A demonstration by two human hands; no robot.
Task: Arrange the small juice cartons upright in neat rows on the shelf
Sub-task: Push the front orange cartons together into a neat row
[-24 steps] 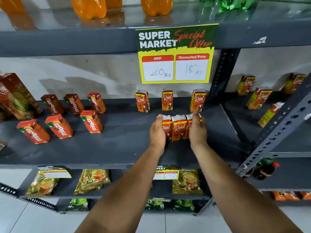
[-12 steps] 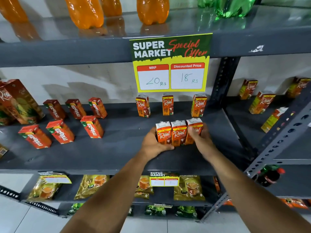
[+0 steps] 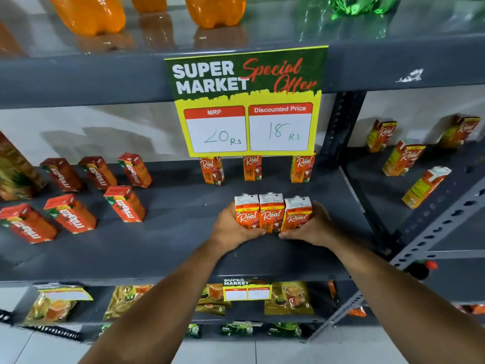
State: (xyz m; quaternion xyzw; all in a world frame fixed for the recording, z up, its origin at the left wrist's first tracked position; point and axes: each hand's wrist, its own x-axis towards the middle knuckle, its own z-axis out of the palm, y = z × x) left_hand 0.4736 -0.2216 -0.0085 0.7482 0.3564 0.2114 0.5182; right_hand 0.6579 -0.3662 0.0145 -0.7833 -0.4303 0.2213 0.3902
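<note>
Pressing inward from both sides, the left hand (image 3: 232, 227) and the right hand (image 3: 311, 227) are clamping a block of three orange cartons (image 3: 271, 214) between them, each hand cupped narrowly around an outer carton with its thumb lying across the lower front. The block is standing on the grey shelf (image 3: 170, 232), towards the front half of the board, directly ahead of the person and level with both wrists, so neither hand is nearer than the other. The long axes of the left and middle cartons are running upright, faces side by side and touching; the rightmost one is leaning slightly, its top tipping outward to the right. Behind the block, and well apart from it, a back row of three matching cartons (image 3: 252, 168) is standing spaced out beneath the hanging price card (image 3: 248, 101). The front trio is sitting roughly opposite that row but bunched tighter than it, which suggests the coming move is turning on spreading or squaring the trio along the shelf's length, parallel to the back row. The red cartons (image 3: 126, 203) to the left are standing apart from this group.
</note>
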